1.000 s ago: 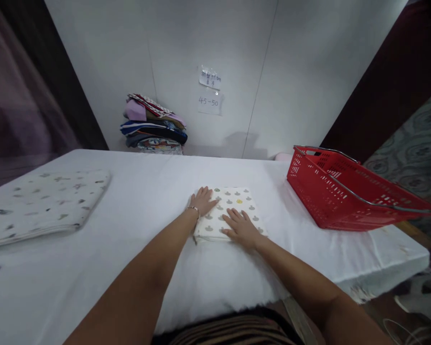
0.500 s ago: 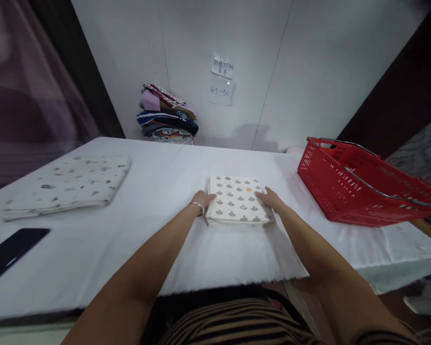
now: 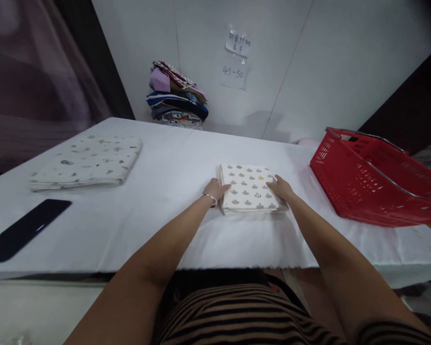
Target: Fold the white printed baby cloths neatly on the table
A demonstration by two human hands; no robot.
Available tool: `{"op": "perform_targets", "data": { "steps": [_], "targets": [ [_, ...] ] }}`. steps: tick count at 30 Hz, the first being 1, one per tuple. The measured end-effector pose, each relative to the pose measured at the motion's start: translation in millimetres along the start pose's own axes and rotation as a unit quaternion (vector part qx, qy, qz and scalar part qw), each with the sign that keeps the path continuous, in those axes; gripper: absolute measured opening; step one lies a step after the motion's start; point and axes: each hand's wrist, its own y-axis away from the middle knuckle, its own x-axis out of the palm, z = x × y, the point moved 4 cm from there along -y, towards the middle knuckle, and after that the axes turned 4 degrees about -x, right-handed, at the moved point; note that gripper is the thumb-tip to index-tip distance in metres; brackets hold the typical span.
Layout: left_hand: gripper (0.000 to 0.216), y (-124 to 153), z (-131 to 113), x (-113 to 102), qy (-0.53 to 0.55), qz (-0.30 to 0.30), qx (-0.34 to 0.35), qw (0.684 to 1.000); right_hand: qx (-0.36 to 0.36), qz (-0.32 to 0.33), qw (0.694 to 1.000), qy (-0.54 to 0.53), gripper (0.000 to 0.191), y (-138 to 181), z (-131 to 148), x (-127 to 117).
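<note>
A folded white cloth [image 3: 250, 189] with rows of grey motifs and a few yellow and green ones lies flat on the table in front of me. My left hand [image 3: 216, 189] grips its left edge, thumb on top, the other fingers mostly hidden at the side. On the opposite edge, my right hand [image 3: 281, 188] holds the cloth the same way, thumb over the top layer. Several layers show along the near edge. Another folded white cloth [image 3: 89, 160], printed with small scattered figures, rests farther left, apart from both hands.
A red plastic basket [image 3: 366, 182] with metal handles stands on the right of the white-covered table [image 3: 172, 158]. At the left lies a black phone-like slab [image 3: 27, 230]. A stack of folded fabrics [image 3: 177, 98] sits against the back wall, beside taped paper signs [image 3: 233, 72].
The camera view has shifted, so the table and its things appear farther right or higher. Both hands keep their hold on the grey-patterned cloth, which looks much the same.
</note>
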Motion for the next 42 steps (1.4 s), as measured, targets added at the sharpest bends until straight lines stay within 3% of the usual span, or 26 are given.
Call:
{"op": "perform_targets", "data": {
  "steps": [4, 9, 13, 22, 28, 34, 42],
  "targets": [
    [0.063, 10, 10, -2, 0.085, 0.003, 0.008, 0.996, -0.147, -0.053, 0.988, -0.004, 0.049, 34, 46, 4],
    [0.039, 28, 28, 2, 0.168, 0.032, 0.007, 0.985, -0.320, 0.060, 0.944, -0.047, 0.035, 96, 105, 40],
    [0.012, 43, 38, 5, 0.142, 0.021, 0.045, 0.989, -0.402, 0.073, 0.913, -0.009, 0.034, 118, 124, 56],
    [0.008, 58, 45, 8, 0.152, -0.030, 0.118, 0.981, -0.424, 0.048, 0.903, 0.053, 0.028, 124, 132, 65],
    [0.009, 55, 40, 8, 0.125, -0.027, 0.116, 0.985, -0.444, 0.005, 0.893, 0.068, 0.022, 128, 136, 72],
    [0.016, 44, 28, 4, 0.102, -0.037, 0.116, 0.987, -0.465, -0.037, 0.884, 0.023, 0.019, 125, 133, 78],
    [0.030, 13, 5, 0, 0.047, -0.069, 0.076, 0.994, -0.463, -0.013, 0.883, 0.080, 0.020, 129, 141, 77]
  ]
}}
